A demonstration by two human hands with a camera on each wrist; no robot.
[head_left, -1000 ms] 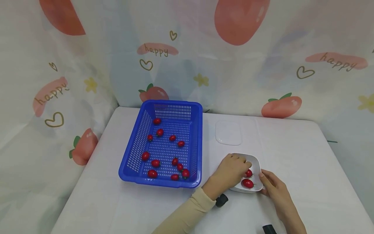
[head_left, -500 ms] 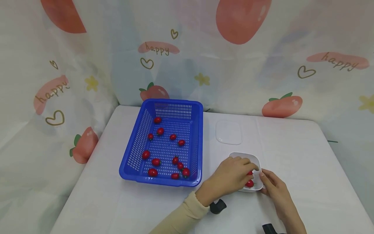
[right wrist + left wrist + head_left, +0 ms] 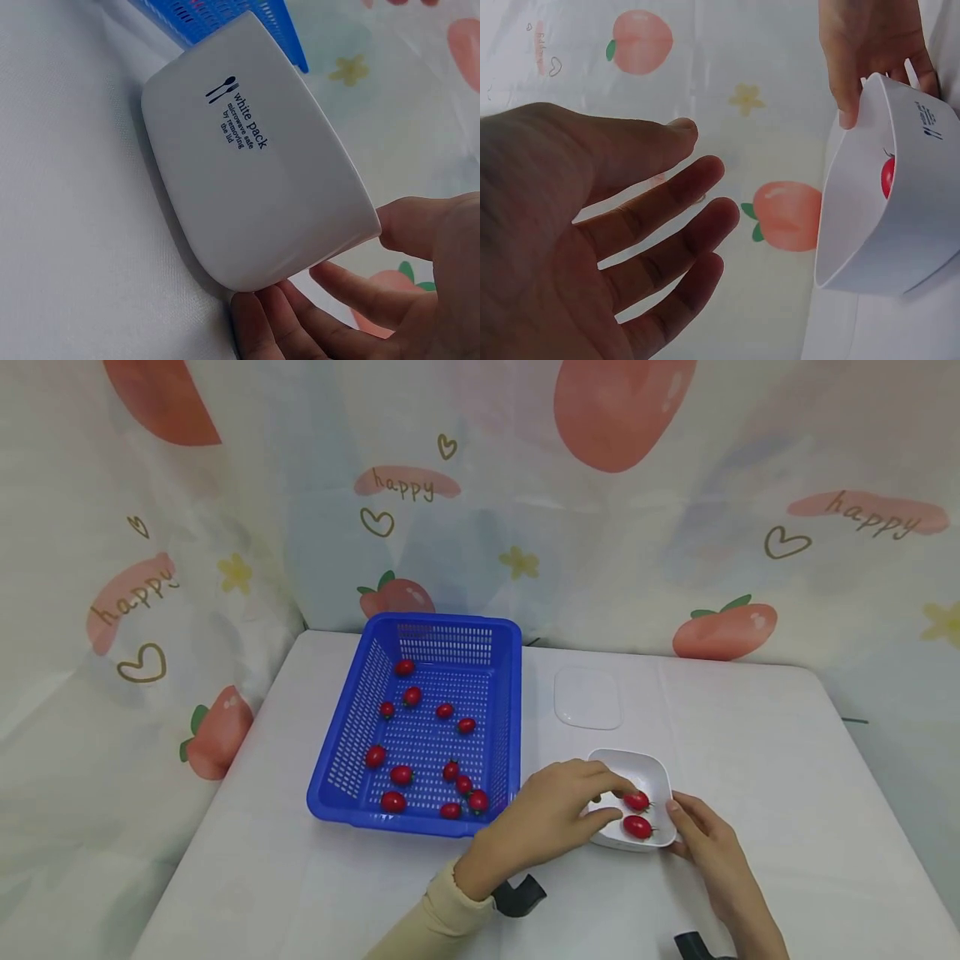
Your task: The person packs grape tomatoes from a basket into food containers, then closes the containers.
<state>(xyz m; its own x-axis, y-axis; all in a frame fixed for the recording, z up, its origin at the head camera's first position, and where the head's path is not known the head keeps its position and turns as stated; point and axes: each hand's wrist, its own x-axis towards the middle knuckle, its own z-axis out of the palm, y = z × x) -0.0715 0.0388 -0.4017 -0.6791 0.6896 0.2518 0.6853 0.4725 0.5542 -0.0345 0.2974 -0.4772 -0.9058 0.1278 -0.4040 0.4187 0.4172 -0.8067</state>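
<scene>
a small white bowl (image 3: 649, 771) is sat near the front of the table (image 3: 750, 735), just right of the blue basket (image 3: 352, 752), which is used as the landmark here. two cherry tomatoes (image 3: 637, 813) are seen inside the bowl, one right behind the other. the bowl is steadied by the right hand (image 3: 705, 852): fingers are laid against its right wall, thumb up by the rim, a light bracing touch more than a real grab, probably so it isn't shoved around. in the right wrist view those fingertips (image 3: 270, 315) are pressed to the bowl's (image 3: 247, 165) outer wall, and a printed "white pack" label is shown.

the left hand (image 3: 551, 814) is held between the basket and the bowl, at the bowl's left rim, with nothing in it. in the left wrist view its fingers (image 3: 667, 240) are spread and relaxed, palm empty, the bowl (image 3: 870, 210) just beside them.

a dozen or so more tomatoes (image 3: 420, 743) are scattered over the basket floor. a clear lid (image 3: 587, 699) is lying flat behind the bowl, just right of the basket's far end, likely kept out of the way so the bowl stays open. everything is backed by a curtain (image 3: 600, 510) printed with peaches and "happy".
</scene>
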